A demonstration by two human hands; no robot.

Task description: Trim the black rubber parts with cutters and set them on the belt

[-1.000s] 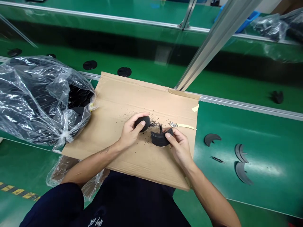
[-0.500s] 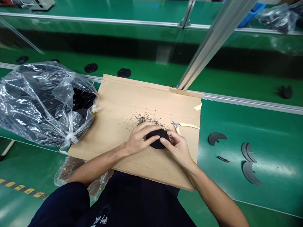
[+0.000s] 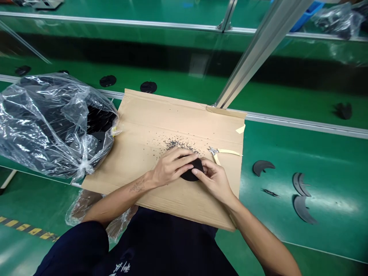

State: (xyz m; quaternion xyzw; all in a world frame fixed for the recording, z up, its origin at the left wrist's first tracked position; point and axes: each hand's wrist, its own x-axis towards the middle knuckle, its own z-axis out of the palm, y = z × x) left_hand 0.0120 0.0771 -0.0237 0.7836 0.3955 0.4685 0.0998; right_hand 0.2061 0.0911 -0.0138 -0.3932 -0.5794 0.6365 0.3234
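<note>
Between my two hands is a round black disc-shaped part (image 3: 192, 174), held above the cardboard sheet (image 3: 155, 119). My left hand (image 3: 172, 165) is closed on its left side, fingers reaching over the top and thumb along the near face. On the right edge, my right hand (image 3: 215, 177) pinches it with thumb and fingers; the fingertips behind it are partly hidden. Small black scraps (image 3: 178, 143) lie scattered just beyond my hands. Cutting nippers with pale yellow handles (image 3: 228, 152) rest on the cardboard, right of the scraps, with their jaws apart.
A clear plastic bag of black parts (image 3: 54, 122) bulges at the left. Several crescent-shaped black pieces (image 3: 303, 210) lie on the green table at right. Black discs (image 3: 148, 87) sit behind the cardboard. A metal post (image 3: 253, 57) rises at its back edge.
The black disc has turned slightly in my hands, showing a smoother, rounder face. My left fingers have shifted a little over its top. The nippers and scraps stay where they were.
</note>
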